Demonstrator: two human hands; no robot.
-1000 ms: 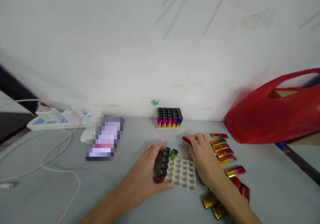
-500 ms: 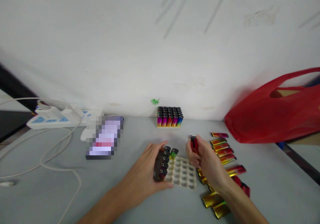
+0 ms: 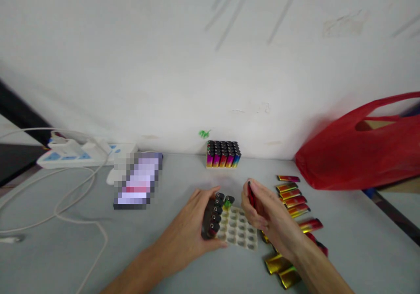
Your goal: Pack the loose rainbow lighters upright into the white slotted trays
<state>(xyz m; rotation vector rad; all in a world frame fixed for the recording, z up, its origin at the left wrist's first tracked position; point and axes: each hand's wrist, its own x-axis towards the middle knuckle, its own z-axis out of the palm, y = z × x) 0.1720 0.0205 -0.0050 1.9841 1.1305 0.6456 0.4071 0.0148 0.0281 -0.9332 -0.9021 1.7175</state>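
A white plastic tray [image 3: 241,233] with rows of round pockets lies on the grey table. Several black-capped lighters [image 3: 212,217] stand along its left edge, plus one green lighter [image 3: 228,202] in the back row. My left hand [image 3: 193,224] wraps around the tray's left side and those lighters. My right hand [image 3: 265,215] pinches a red lighter [image 3: 251,194] held upright just above the tray's back right corner. Loose red-and-gold lighters [image 3: 292,197] lie in a row to the right.
A full tray of rainbow lighters [image 3: 222,155] stands against the white wall. A red plastic bag [image 3: 357,147] sits at the right. A phone [image 3: 138,181], a white power strip [image 3: 82,154] and white cables [image 3: 65,206] lie at the left.
My right hand lifted a red lighter from the loose row, turned it upright and carried it left toward the tray. My left hand stayed in place on the tray.
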